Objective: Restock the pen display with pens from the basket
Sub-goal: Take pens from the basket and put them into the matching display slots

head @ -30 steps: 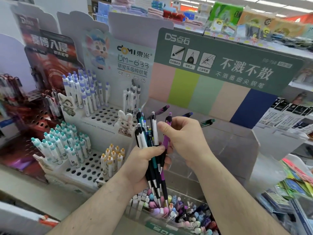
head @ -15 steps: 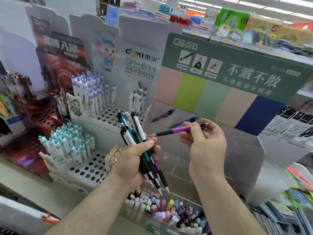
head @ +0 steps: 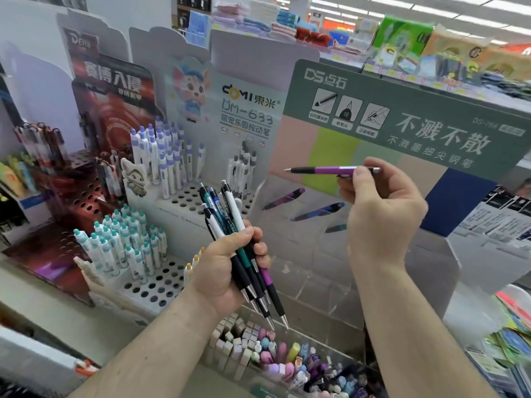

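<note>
The left hand (head: 227, 271) grips a bundle of pens (head: 244, 248), tips pointing down. The right hand (head: 382, 208) pinches a purple pen (head: 333, 170) level (tip leftward) before the green-headed pen display (head: 402, 116), above three pens (head: 287, 198) already slotted there.
</note>
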`<state>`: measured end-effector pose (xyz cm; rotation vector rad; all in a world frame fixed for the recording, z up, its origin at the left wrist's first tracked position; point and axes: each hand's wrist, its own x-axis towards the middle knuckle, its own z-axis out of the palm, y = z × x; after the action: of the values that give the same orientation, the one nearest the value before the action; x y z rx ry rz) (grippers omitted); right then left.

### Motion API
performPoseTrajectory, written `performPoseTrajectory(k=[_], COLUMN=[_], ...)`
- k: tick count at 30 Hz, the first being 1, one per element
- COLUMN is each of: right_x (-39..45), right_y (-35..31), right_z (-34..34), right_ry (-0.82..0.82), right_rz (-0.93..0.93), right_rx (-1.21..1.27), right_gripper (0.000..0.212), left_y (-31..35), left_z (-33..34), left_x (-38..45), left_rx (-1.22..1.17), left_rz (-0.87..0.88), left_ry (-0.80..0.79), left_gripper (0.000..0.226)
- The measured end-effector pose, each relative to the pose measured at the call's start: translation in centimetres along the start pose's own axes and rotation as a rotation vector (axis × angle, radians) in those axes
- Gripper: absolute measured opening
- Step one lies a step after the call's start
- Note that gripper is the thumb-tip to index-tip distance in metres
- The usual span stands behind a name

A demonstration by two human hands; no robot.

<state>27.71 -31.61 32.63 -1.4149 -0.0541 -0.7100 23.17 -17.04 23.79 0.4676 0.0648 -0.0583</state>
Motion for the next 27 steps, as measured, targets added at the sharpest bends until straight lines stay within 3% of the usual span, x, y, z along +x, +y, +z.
performPoseTrajectory(k=[4, 8, 12, 18, 21, 23, 25, 27], right_x=[1.8, 2.0, 2.0, 2.6, 1.1, -0.3, -1.4, -1.9], right_y=[1.2, 2.5, 3.1, 1.8, 0.6, -0.1, 0.2, 0.9], right_z=[1.5, 3.3, 4.0, 4.2, 3.6, 3.5, 3.3, 2.8], right_ry=[-0.116, -0.303, -0.472, -0.526, -0.447, -0.573, -0.73, -0.758], right_rz=[-0.183, -0.151, -0.1, -0.157, -0.293, -0.161, -0.001, 0.067], right_rx=[-0.334, -0.599, -0.843, -1.162, -0.926, -0.692, -0.628, -0.579], right_gripper=[0.013, 0.008, 0.016, 0.023, 0.026, 0.021, 0.025, 0.024], left_y=[0.2, 0.3, 0.4, 0.2, 0.1, 0.1, -0.1, -0.5], left_z=[-0.3, -0.4, -0.5, -0.5, -0.5, -0.6, -0.5, -0.4], left_x=[0.0, 0.0, -0.1, 0.1, 0.0, 0.0, -0.2, -0.3], left_rx=[0.032, 0.106, 0.191, 0.279, 0.392, 0.487, 0.529, 0.543], left_rz=[-0.013, -0.019, -0.02, -0.02, -0.009, -0.015, -0.036, -0.051], left_ry=[-0.008, -0.028, -0.046, -0.038, -0.066, -0.119, -0.17, -0.2], left_gripper=[0.022, 0.021, 0.02, 0.021, 0.015, 0.015, 0.021, 0.026])
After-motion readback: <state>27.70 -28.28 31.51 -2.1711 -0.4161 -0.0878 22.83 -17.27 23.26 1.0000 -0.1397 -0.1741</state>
